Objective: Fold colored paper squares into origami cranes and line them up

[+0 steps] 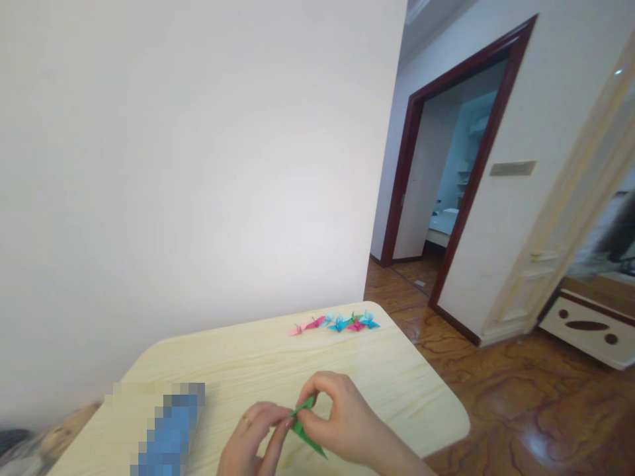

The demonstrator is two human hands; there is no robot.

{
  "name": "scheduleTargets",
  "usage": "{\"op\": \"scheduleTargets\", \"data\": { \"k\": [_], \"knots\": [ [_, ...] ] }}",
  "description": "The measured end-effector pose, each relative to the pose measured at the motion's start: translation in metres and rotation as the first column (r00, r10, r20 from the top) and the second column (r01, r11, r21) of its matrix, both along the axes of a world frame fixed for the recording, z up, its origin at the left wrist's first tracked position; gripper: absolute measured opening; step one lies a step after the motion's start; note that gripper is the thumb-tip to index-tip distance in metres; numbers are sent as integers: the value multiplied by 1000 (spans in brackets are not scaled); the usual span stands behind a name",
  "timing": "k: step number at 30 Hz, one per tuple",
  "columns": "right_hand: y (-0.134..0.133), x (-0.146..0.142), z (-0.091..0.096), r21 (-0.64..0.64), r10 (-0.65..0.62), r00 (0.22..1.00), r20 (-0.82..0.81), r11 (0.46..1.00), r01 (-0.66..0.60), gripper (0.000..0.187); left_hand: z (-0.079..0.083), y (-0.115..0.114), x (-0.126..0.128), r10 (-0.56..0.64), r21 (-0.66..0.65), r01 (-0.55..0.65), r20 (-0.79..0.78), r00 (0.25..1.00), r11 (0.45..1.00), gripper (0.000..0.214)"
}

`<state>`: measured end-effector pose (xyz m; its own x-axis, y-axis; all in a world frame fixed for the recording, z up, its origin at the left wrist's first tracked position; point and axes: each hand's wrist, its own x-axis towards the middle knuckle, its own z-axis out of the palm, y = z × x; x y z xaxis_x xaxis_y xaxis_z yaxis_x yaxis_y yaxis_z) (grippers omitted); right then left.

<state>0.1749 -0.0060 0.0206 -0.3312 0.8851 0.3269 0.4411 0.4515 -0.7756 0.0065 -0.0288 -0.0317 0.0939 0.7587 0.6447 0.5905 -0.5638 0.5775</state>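
Note:
My left hand, with a ring on one finger, and my right hand pinch a folded green paper piece between their fingertips. The piece is long and pointed, with one tip angled down and to the right. Both hands are low over the light wooden table. Several small origami cranes in pink, pale blue, bright blue and green stand in a row near the table's far edge, well beyond my hands.
A pixelated blue object lies at the table's left front. A white wall runs along the table's far side. The rounded table corners overhang a glossy brown floor. A dark-framed doorway stands at the right.

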Motion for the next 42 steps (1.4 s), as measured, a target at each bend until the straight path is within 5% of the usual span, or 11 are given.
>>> {"op": "scheduleTargets", "data": {
  "k": [7, 11, 14, 17, 22, 31, 38, 42],
  "knots": [
    [14, 2, -12, -68, 22, 994, -110, 997, -30, 10, 1, 2, 0, 4, -171, 7, 68, 998, 985, 17],
    [31, 17, -24, -171, -48, 928, -370, 985, -17, 14, -1, 4, -7, 107, -370, 24, 331, 938, 929, 27],
    [30, 24, -34, -186, 49, 938, -343, 975, -119, 13, -2, 6, -13, 142, -463, 141, 524, 840, 875, 34],
    [21, 21, -44, -171, 204, 937, -284, 951, -259, 30, -1, 8, -11, 137, -464, 236, 638, 757, 854, 35],
    [13, 4, -49, -157, 248, 905, -346, 935, -317, 16, -5, 11, 0, 128, -419, 282, 722, 680, 863, 33],
    [13, -2, -43, -154, 128, 949, -288, 972, -178, 12, -3, 7, -2, 106, -478, 306, 659, 744, 823, 35],
    [13, -3, -45, -150, 63, 896, -439, 979, -142, 12, 0, -4, 16, 101, -344, 286, 778, 621, 894, 38],
    [14, -2, -41, -151, 52, 906, -421, 981, -126, 14, 0, 2, 10, 83, -375, 275, 710, 700, 885, 31]
  ]
}}
